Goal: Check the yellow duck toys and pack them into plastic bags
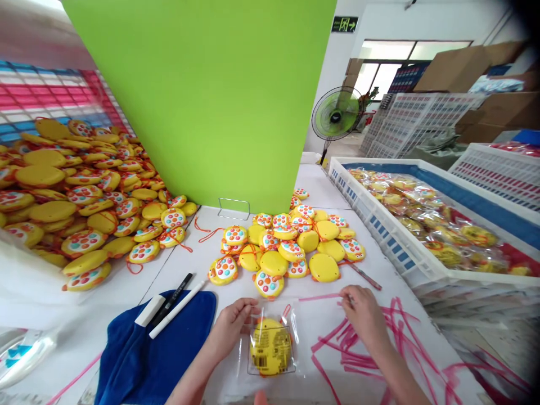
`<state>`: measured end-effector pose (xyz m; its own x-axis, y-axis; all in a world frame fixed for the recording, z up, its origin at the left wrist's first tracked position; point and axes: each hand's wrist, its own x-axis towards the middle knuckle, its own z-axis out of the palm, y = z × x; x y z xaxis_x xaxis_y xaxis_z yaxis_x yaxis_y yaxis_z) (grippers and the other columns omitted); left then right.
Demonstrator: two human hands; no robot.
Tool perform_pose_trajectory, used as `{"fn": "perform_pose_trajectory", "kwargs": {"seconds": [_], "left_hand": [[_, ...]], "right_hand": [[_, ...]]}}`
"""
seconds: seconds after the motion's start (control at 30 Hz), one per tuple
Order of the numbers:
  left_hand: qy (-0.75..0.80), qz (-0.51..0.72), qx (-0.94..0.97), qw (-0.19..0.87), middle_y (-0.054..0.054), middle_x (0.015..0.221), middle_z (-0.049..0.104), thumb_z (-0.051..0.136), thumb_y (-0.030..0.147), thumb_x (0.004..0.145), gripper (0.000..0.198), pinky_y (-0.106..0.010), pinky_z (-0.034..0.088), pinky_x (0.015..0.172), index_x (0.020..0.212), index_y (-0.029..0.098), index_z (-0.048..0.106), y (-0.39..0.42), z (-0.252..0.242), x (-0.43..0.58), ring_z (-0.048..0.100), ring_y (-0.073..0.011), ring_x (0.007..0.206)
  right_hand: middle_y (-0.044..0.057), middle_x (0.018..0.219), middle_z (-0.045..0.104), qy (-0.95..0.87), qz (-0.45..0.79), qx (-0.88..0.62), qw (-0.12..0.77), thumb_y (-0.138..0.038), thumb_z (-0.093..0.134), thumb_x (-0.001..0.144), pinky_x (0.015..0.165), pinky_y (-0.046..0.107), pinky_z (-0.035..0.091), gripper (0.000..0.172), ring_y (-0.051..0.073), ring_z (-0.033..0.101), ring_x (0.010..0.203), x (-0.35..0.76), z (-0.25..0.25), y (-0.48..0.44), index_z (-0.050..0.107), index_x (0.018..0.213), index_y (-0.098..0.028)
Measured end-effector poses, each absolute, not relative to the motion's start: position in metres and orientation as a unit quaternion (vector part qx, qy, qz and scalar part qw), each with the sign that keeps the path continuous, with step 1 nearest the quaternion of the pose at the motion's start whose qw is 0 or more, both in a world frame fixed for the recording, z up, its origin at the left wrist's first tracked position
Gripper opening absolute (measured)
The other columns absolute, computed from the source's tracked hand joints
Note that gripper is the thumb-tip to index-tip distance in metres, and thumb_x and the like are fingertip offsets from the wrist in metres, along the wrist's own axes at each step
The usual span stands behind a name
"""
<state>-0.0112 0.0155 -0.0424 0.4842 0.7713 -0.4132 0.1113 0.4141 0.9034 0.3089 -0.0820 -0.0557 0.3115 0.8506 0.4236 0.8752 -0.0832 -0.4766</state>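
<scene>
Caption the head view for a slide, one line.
Left hand at a clear bag around a yellow toy; right hand pinching a pink strip; more toys piled beyond.

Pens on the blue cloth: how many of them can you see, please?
2: a black pen next to the white block, and a white pen on its nearer side. Both lie slantwise on the blue cloth, whose folds could hide another.
</scene>
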Motion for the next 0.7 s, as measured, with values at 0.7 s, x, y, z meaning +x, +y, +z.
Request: {"fn": "perform_pose_trajectory", "kwargs": {"seconds": [0.7], "left_hand": [[0.445, 0.297, 0.446, 0.718, -0.001, 0.070, 0.065, 0.074, 0.054, 0.067, 0.043, -0.022, 0.040, 0.056, 0.082, 0.015, 0.064, 0.000, -0.041, -0.001, 0.057, -0.0129, 0.061]], "right_hand": [[0.003, 0.084, 0.067, -0.697, 0.335, -0.583, 0.249, -0.006, 0.043, 0.081, 0.074, 0.033, 0.050, 0.032, 0.020, 0.063, 0.080, 0.245, 0.008, -0.077, 0.069, 0.083, -0.025]]}}
